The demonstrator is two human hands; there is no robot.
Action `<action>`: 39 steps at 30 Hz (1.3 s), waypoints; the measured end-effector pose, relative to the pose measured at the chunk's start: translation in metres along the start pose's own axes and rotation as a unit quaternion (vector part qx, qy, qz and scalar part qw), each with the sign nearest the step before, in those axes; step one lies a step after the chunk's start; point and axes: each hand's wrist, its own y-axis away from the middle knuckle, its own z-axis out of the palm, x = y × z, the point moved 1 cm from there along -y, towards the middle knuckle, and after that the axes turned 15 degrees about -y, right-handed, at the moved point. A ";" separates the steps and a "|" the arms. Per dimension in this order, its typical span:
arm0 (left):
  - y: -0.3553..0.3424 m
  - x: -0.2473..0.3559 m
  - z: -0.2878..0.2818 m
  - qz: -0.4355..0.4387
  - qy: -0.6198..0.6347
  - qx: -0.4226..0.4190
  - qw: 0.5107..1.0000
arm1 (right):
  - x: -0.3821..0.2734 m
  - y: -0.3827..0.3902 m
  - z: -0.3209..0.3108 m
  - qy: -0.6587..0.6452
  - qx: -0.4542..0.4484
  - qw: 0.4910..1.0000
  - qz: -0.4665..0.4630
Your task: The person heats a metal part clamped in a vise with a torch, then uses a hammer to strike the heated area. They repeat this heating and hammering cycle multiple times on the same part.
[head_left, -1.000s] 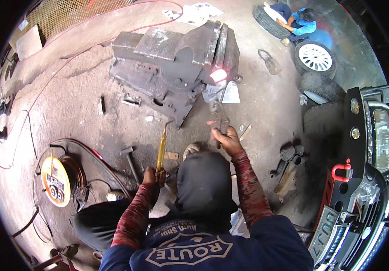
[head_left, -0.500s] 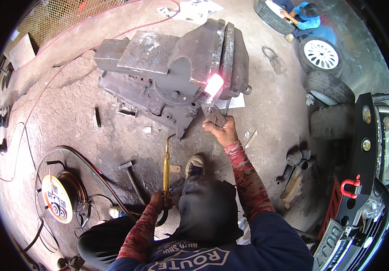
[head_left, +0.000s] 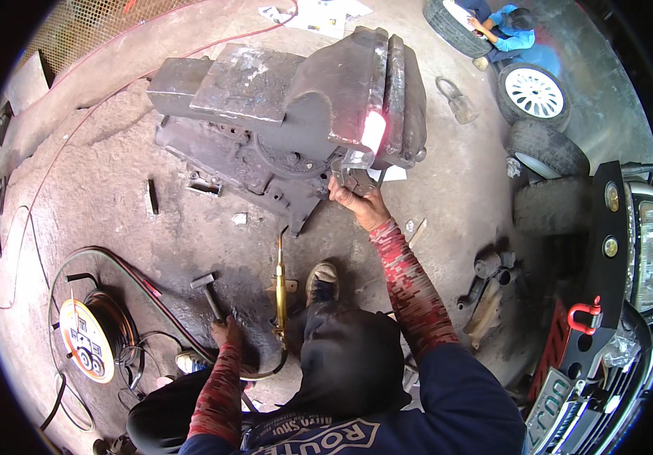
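Close to the front of the big dark grey metal vise (head_left: pixel 334 87), by the line where its two jaws face each other, is a short glowing bar of hot metal (head_left: pixel 373 132). It shines white, with pink light around it. I cannot tell if it goes in between the jaws or is only beside them. At its near end is a pair of grey metal pliers (head_left: pixel 354 177). The person's right hand (head_left: pixel 364 206) has its fingers wrapped around the pliers.

Nearer the person, a thin brass-yellow torch (head_left: pixel 281 297) points away from them. Its dark bent tip is near the bottom corner of the vise. To the left of the torch is a hammer with a grey metal head and a dark handle (head_left: pixel 206 288). The person's left hand (head_left: pixel 226 332) is curled closed around the low end of that handle.

Further left, long dark rubber hoses (head_left: pixel 144 285) bend across the grey floor (head_left: pixel 125 235). Beside them is a round orange and white cable reel (head_left: pixel 86 341). To the right is a lump of dark grey metal parts (head_left: pixel 489 270). Past that is a car's black front bumper with a bright red metal shackle (head_left: pixel 585 315). At the top right, another person in a blue top (head_left: pixel 514 38) sits with a black tyre (head_left: pixel 455 27), near a wheel with white spokes (head_left: pixel 533 92).
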 end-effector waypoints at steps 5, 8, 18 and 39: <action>-0.027 -0.020 0.013 0.007 -0.046 -0.080 0.996 | 0.004 0.007 0.011 0.067 0.015 0.998 -0.015; -0.033 -0.014 0.020 0.037 -0.047 -0.107 0.992 | 0.017 0.009 0.022 0.022 0.077 0.993 -0.092; -0.049 -0.017 0.028 -0.052 -0.084 -0.043 0.994 | 0.028 -0.005 0.028 0.224 0.178 0.929 -0.235; 0.013 0.024 -0.163 -0.090 0.396 -0.245 0.881 | 0.002 -0.007 0.041 0.069 0.169 0.980 -0.082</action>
